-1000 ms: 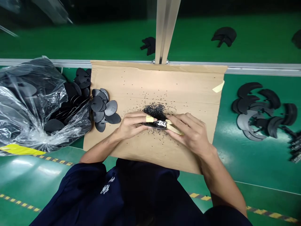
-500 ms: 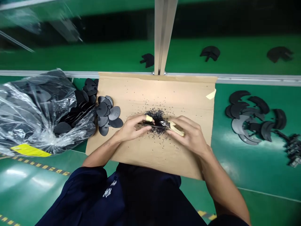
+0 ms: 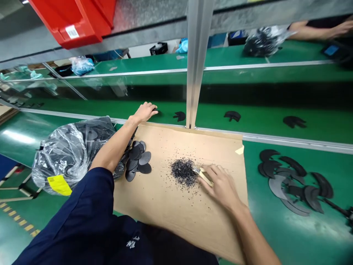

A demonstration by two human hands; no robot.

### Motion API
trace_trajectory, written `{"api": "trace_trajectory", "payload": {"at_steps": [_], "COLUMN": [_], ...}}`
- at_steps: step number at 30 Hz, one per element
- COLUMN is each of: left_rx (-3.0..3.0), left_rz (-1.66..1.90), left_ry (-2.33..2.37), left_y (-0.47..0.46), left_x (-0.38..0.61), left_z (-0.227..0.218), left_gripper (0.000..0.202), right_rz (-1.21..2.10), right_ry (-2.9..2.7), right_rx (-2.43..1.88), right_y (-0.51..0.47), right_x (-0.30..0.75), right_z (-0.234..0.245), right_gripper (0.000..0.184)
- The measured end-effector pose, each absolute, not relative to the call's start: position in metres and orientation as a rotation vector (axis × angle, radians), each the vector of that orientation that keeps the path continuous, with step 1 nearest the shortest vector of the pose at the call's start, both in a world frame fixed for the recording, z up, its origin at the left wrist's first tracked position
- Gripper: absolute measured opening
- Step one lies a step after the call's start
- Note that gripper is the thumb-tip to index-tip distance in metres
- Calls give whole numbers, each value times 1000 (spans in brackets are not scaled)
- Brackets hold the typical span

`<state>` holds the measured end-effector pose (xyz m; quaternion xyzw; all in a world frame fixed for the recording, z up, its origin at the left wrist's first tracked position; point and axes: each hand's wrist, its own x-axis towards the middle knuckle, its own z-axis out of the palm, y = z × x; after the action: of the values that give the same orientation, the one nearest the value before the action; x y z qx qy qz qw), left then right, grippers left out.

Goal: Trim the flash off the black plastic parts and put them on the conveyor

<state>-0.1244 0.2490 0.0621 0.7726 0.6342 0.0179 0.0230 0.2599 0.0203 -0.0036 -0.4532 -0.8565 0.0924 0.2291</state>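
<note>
My left hand [image 3: 145, 111] is stretched out over the green strip beyond the cardboard. Its fingers are closed on a black plastic piece [image 3: 155, 109], mostly hidden by the hand. My right hand [image 3: 220, 184] rests low over the cardboard sheet [image 3: 165, 209], wrapped round a pair of nippers [image 3: 205, 178] with cream handles. The nippers' metal jaws touch the right edge of a heap of small black clippings [image 3: 184, 172]. Left of the heap lie several flat black oval pieces [image 3: 145, 158], overlapping one another.
A clear bag of black pieces [image 3: 74, 147] stands left. Curved black parts [image 3: 292, 180] lie on the right. More black parts [image 3: 232, 116] sit along the strip behind a metal post [image 3: 197, 66]. A red bin [image 3: 79, 22] hangs above; a co-worker's arm [image 3: 317, 31] shows at the back.
My left hand has left the heap with the black piece and moved forward and left over the green strip. My right hand stays by the heap with the nippers. The view has tilted up.
</note>
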Motion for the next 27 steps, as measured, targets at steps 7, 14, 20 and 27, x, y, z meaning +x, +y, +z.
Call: {"api": "trace_trajectory", "payload": {"at_steps": [7, 14, 20, 27], "left_rx": [2253, 2097, 2111, 2091], "left_rz": [-11, 103, 315, 491], "left_ry": [2039, 2153, 2022, 1822], "left_y": [276, 282, 279, 273], "left_x": [-150, -162, -108, -30], "left_z": [33, 23, 18, 11], "left_gripper": [30, 30, 26, 25], "right_rz": [229, 175, 132, 161], "right_ry": [-2295, -2291, -2305, -2273], "right_rx": [-1231, -1247, -1301, -1302], "right_y": [22, 21, 18, 23], "right_x": [260, 261, 259, 257], "right_z": [-6, -3, -3, -14], "right_gripper": [27, 29, 31, 36]}}
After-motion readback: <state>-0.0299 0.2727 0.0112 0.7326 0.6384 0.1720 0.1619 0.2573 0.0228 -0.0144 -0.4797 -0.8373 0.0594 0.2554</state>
